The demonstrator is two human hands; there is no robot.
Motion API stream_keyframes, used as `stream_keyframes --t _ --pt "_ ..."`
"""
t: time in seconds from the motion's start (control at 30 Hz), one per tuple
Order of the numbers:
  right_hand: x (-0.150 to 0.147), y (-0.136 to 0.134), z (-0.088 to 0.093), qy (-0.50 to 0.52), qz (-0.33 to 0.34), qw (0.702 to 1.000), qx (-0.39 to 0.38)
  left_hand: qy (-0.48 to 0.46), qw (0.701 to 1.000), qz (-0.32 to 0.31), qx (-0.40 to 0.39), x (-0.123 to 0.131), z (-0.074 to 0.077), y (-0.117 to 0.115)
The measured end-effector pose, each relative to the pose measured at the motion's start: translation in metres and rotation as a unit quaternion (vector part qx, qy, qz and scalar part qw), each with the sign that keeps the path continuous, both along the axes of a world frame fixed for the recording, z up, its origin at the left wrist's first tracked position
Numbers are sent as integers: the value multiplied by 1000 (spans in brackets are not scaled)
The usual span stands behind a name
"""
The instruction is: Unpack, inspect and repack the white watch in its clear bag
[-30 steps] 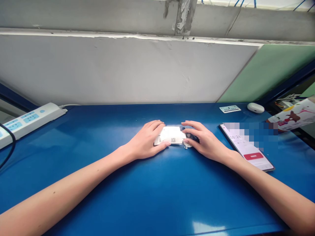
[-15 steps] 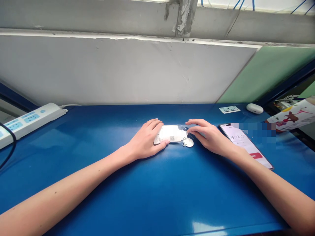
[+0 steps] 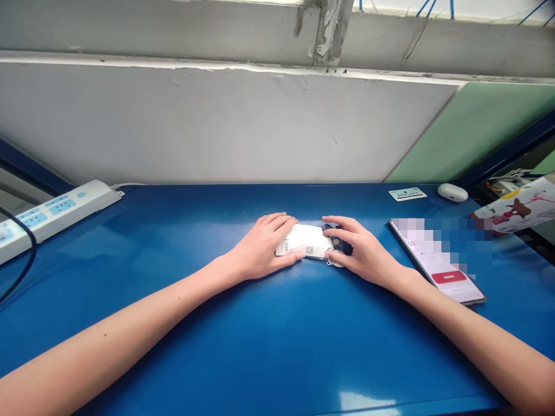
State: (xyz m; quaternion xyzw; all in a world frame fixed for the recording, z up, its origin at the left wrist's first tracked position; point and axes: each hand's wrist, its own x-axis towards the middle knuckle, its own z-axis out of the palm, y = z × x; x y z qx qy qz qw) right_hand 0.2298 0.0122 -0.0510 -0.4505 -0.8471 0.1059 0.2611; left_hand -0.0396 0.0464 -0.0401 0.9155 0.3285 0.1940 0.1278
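A flat, phone-like thing (image 3: 318,245) lies on the blue table, its upper side mostly covered by a white printed sheet with a barcode and a square code. Its right end is dark, with round, lens-like shapes. My left hand (image 3: 269,245) grips the left end, fingers over the far side and thumb along the near edge. Around the dark right end curl the fingers of my right hand (image 3: 364,248), its thumb at the near corner. A small white round tag (image 3: 340,263) with a little chain is partly hidden under that thumb.
To the right lies a phone (image 3: 433,260) with a lit, partly blurred screen. Behind it are a printed card (image 3: 407,194), a white earbud case (image 3: 452,192) and a printed box (image 3: 518,208). A white power strip (image 3: 73,211) with a black cable (image 3: 30,248) sits at left.
My right hand has moved left and closed around the right end, where a dark part now shows. The round tag has become mostly covered. My left hand keeps its hold.
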Motion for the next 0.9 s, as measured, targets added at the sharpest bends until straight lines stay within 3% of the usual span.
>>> stream_keyframes --t 0.4,0.63,0.9 --pt "-10 -3 6 -31 -15 999 24 -13 1000 4 -1 1 1 -1" --pt "-6 1 4 -91 -3 993 80 11 1000 15 21 1 0 -1" --pt "4 5 16 -133 -8 987 86 5 999 19 35 1 -1 2"
